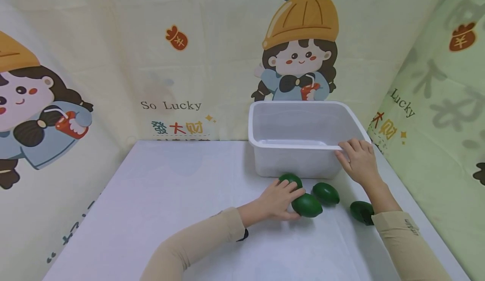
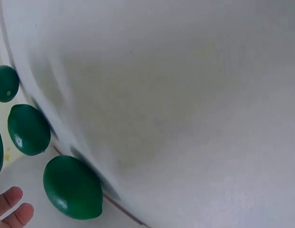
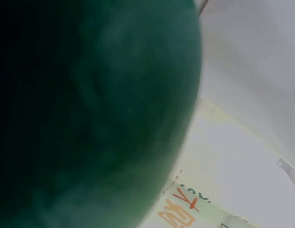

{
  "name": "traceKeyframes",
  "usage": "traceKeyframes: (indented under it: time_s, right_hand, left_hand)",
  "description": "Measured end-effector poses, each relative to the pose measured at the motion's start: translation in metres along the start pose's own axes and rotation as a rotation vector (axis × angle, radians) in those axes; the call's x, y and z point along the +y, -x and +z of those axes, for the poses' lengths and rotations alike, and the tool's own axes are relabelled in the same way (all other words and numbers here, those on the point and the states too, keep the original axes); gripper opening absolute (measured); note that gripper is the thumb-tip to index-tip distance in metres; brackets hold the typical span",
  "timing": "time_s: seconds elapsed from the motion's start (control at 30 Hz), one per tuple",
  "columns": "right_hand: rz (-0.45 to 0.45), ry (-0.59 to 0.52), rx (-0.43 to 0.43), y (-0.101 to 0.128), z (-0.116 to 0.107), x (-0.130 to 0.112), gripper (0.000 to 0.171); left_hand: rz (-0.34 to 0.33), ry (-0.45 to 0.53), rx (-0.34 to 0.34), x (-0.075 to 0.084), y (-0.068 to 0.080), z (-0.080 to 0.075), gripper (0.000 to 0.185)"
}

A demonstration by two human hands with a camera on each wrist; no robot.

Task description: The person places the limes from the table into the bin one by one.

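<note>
My left hand (image 1: 278,201) is spread over two of several glossy dark green limes. Its fingertips lie on the back lime (image 1: 289,181), and a finger rests against the front lime (image 1: 308,206), with the thumb low at that one's near side. In the left wrist view, two fingertips (image 2: 24,213) show apart from the closest lime (image 2: 73,187). The right hand (image 1: 359,160) grips the front right rim of a white plastic tub (image 1: 295,163), fingers over the edge and thumb outside. A blurred lime (image 3: 152,95) fills much of the right wrist view.
Another lime (image 1: 326,193) sits in front of the tub. The rightmost lime (image 1: 360,211) is partly covered by the right wrist. A white cloth covers the table (image 1: 170,188). Printed cloth walls (image 1: 212,62) stand behind and at both sides.
</note>
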State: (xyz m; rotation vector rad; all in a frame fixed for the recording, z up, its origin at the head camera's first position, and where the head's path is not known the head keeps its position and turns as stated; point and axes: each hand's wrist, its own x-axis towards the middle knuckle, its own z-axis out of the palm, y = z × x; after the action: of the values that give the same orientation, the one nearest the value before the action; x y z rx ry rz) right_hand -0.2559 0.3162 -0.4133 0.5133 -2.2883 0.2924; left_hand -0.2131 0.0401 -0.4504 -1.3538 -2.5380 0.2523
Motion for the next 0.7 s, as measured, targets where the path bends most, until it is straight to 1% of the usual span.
traceKeyframes:
  time_s: [0.2,0.4,0.6,0.7]
  right_hand:
    - [-0.001,-0.001,-0.001,0.000,0.000,0.000,0.066]
    - [-0.014,0.002,0.022,0.000,0.002,0.002,0.066]
    - [-0.005,0.001,0.009,0.000,0.002,0.002,0.066]
    - [-0.005,0.004,0.008,0.000,0.002,0.002,0.066]
  left_hand:
    - [-0.011,0.030,0.017,-0.005,0.002,-0.009,0.065]
    - [-0.019,0.058,0.054,-0.011,0.002,-0.016,0.064]
    - [-0.019,0.065,0.097,-0.019,0.003,-0.025,0.063]
    - [-0.024,0.084,0.112,-0.024,0.003,-0.029,0.063]
